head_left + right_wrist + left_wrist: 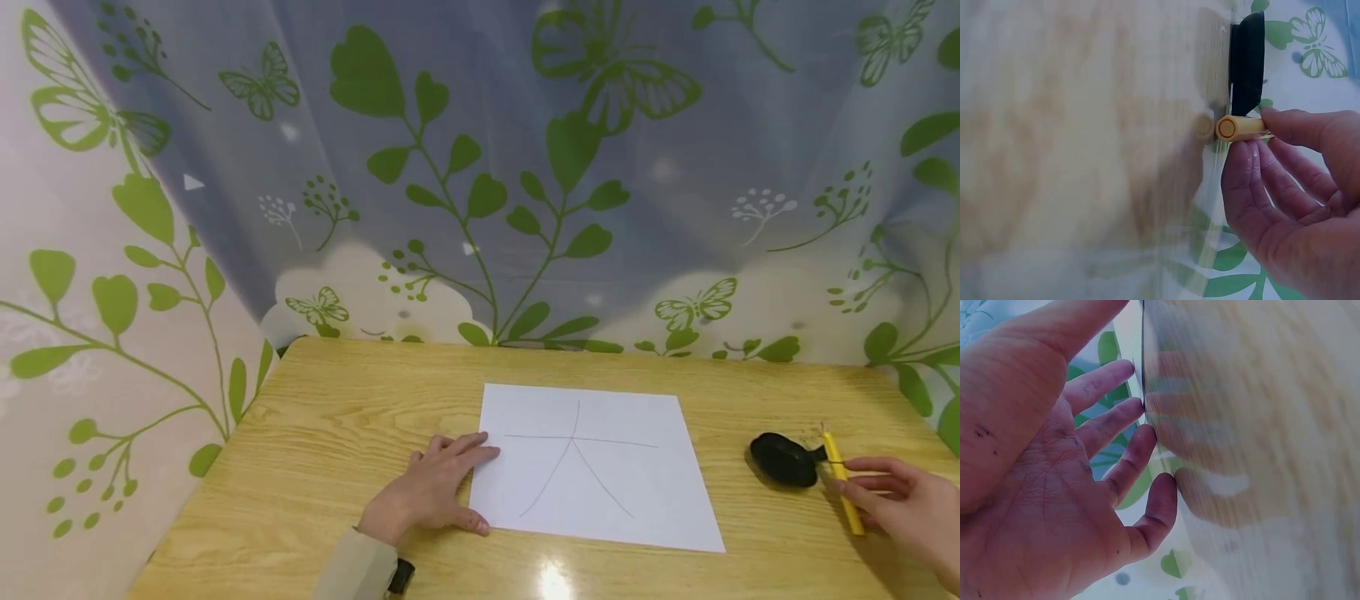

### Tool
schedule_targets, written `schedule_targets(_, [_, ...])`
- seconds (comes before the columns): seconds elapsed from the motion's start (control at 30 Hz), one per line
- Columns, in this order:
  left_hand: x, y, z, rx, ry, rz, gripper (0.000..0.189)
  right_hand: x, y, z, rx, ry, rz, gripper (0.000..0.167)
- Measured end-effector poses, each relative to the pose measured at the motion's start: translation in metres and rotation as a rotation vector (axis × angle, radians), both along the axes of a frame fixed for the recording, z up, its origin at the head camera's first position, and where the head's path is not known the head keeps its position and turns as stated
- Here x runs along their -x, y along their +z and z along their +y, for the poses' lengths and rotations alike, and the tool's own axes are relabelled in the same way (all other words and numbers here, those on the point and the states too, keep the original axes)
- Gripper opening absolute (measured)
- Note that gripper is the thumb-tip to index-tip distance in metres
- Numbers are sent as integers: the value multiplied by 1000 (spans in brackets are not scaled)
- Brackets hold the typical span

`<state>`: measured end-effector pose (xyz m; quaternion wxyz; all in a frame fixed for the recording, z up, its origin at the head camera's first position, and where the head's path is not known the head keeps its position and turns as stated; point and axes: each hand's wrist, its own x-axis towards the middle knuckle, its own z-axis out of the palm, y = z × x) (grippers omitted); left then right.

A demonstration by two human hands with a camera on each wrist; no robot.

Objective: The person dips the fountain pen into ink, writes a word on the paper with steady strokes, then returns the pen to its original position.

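A white sheet of paper (675, 500) lies on the table, with thin dark lines drawn on it: one crossbar, a short upright stroke and two slanting legs. My left hand (427, 487) rests at the sheet's left edge, fingers spread and fingertips over its margin. In the left wrist view the palm of the left hand (1054, 487) faces the camera, with the fingertips down at the wooden surface. On the right, my right hand (903, 504) pinches a yellow stick-shaped tool (845, 492) between thumb and fingers. Its round end shows in the right wrist view, low over the table.
A small black dish (783, 460) with a short handle sits between the paper and the yellow tool; small dark specks lie behind it. Beyond the wooden table (360, 392) hangs a curtain (480, 250) with green leaves and butterflies.
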<state>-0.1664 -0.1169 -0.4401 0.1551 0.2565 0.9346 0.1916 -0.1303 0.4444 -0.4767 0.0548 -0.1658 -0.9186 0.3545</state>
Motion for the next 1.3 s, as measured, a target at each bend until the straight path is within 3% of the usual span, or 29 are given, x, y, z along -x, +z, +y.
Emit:
schedule_targets(0.27, [1,1,1,1,-3,-1,94,2,6,-2,-45,6,-84,45])
schedule_targets(0.57, [1,1,2,13,-3,-1,95,4,2,7,-53,52,-98,48])
schedule_targets(1.0, [2,-1,-1,-2,-8,-23,94,2,11,3,-49,46,-135,51])
schedule_targets(1.1, [1,0,-1,-9,-11,-25,92,0,12,1,-102,26,-75,49])
schedule_targets(1.3, [-3,2,-4,-73,0,11,79,-6,25,-18,-227,41,146,38])
